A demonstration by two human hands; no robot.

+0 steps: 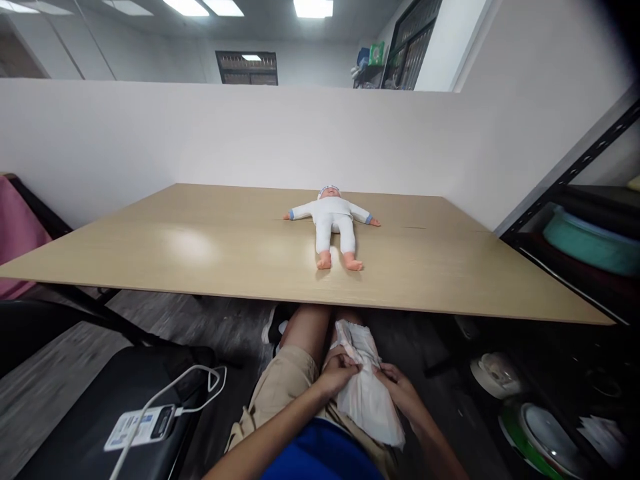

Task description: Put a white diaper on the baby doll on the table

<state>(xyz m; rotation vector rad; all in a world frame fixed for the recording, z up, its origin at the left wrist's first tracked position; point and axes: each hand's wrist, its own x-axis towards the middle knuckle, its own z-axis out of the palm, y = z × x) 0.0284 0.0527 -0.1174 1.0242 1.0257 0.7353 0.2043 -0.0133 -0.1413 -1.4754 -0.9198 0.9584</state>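
Observation:
A white disposable diaper (369, 403) with ruffled edges lies lengthwise over my lap, partly unfolded. My left hand (340, 375) pinches its left edge near the middle. On the opposite edge, the fingers of my right hand (396, 385) are closed on the diaper too. Beyond my knees, a baby doll (334, 223) in a white outfit with blue cuffs lies on its back on the wooden table (240, 247). Its arms are spread and its bare feet point toward me. Neither hand touches the doll.
The table's front edge runs above my knees. At left, a black chair (65, 407) carries a white device (143, 427) with a cable (165, 393). A dark shelf at right holds a teal basin (593, 240); round lidded containers (550, 440) sit below.

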